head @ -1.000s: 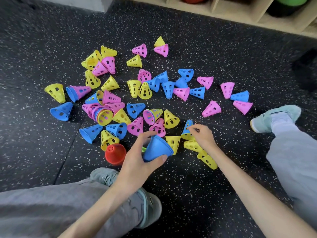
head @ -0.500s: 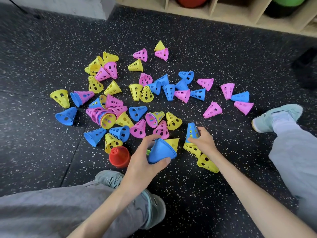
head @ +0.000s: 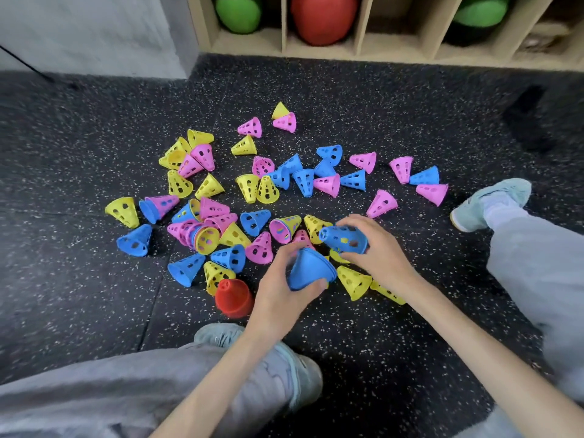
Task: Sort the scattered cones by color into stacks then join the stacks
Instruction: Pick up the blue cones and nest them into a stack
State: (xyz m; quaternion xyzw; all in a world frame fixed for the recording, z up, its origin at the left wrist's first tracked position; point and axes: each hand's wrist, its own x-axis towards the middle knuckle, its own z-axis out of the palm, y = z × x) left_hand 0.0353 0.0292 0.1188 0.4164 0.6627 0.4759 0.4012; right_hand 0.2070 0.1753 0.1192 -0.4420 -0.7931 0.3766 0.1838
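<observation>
Several perforated cones in yellow, pink and blue lie scattered over the dark speckled floor point(head: 79, 295). My left hand point(head: 278, 289) grips a blue stack of cones point(head: 311, 270), its wide end toward me. My right hand point(head: 376, 248) holds a single blue cone point(head: 344, 239) lifted off the floor, lying sideways just above and right of the blue stack. A red cone stack point(head: 234, 297) stands upright left of my left hand. Yellow cones point(head: 355, 281) lie under my right wrist.
A wooden shelf point(head: 357, 55) with green and red balls runs along the back. My knees and two pale shoes point(head: 486, 203) frame the pile; the other shoe point(head: 294, 368) sits beneath my left forearm. A grey wall point(head: 94, 33) stands at back left.
My right hand has picked a blue cone off the floor and carried it left and up toward the blue stack in my left hand. The camera tilted up, showing the shelf.
</observation>
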